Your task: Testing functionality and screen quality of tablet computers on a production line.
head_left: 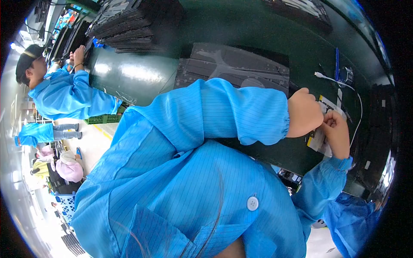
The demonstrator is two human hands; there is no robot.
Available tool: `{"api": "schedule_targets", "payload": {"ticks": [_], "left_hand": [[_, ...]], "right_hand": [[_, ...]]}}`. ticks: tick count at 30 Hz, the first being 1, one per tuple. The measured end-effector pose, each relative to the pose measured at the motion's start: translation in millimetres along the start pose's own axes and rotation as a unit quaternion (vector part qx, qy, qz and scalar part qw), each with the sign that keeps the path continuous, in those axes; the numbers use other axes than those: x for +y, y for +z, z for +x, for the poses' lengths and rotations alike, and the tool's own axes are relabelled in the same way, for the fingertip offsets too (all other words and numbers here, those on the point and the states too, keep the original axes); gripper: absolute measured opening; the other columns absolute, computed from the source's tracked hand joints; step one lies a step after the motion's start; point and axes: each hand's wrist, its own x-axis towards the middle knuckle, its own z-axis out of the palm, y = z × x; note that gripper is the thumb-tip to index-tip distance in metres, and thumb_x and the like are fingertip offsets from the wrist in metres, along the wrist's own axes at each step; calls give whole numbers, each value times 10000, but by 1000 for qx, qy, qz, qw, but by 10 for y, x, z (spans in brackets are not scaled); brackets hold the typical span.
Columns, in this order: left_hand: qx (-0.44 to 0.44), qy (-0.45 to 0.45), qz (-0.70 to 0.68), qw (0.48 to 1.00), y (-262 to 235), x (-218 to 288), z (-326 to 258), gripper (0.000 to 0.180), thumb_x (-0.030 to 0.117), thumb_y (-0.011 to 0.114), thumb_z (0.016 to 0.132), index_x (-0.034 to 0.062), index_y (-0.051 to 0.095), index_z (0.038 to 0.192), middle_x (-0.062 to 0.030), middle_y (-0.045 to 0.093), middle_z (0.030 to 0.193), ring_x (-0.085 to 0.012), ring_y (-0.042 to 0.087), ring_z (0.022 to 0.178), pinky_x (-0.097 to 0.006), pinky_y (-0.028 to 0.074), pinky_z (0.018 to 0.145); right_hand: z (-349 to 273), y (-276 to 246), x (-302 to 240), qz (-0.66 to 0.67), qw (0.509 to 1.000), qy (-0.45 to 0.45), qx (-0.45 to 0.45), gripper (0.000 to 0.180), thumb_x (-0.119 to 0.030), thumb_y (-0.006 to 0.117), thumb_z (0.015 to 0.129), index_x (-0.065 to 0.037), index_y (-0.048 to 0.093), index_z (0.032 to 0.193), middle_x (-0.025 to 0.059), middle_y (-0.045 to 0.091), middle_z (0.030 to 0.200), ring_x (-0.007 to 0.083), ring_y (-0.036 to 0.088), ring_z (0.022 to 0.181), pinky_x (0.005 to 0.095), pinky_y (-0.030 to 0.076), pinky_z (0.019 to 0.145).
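Observation:
At the right side of the green bench, my left hand (305,113) and my right hand (337,134) meet over a white, yellow and black printed sheet (317,139). The left arm reaches across my body, and the fingers of that hand are curled in, mostly hidden behind its back. Thumb and forefinger of my right hand are pinched together close to the left fingertips. Whatever lies between the fingers is too small to make out. Left of the hands, a dark flat panel (241,64) with a grey pattern lies partly behind my sleeve.
A white cable (355,92) curves past my right hand, near a blue stick-like tool (337,63). Stacked black panels (137,26) stand at the far left of the bench. A person in blue (64,90) works at the left; another blue sleeve (350,219) shows at lower right.

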Motion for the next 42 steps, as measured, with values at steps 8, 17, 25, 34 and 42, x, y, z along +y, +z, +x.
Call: {"api": "schedule_targets", "payload": {"ticks": [8,17,25,34,42], "left_hand": [[13,3,5,1000,-53,-62,-4,167,258,566,688,123,623,607,-54,591,688,-213,569,712,-339,390,666],[111,-2,98,989,-720,-945,-191,413,402,594,736,31,595,918,-144,578,871,-300,564,826,-377,453,708],[-60,-118,40,990,-622,-742,-348,427,370,604,735,35,560,997,-156,563,904,-304,549,875,-388,445,741],[-7,21,-53,998,-110,-145,121,151,224,593,690,76,604,717,-99,588,713,-282,583,727,-392,453,644],[51,-20,-6,998,-68,-169,142,121,147,543,665,59,626,668,-141,595,716,-290,592,702,-386,465,625]], "right_hand": [[170,-45,-219,12,998,-49,-29,114,-50,640,710,-30,555,782,10,499,686,66,450,621,214,354,538],[250,160,-351,-137,922,-349,98,230,-64,640,692,-32,591,915,60,550,853,182,517,872,287,417,737],[45,-59,-169,166,983,-21,-75,226,-111,532,843,-73,601,1055,-19,511,705,27,412,522,166,310,449],[79,-25,-153,234,970,0,-57,204,-104,592,794,-65,505,974,-10,542,750,36,446,551,160,323,466],[127,40,37,27,997,-65,9,228,18,631,710,-28,487,881,15,509,753,55,486,643,193,377,559]]}}
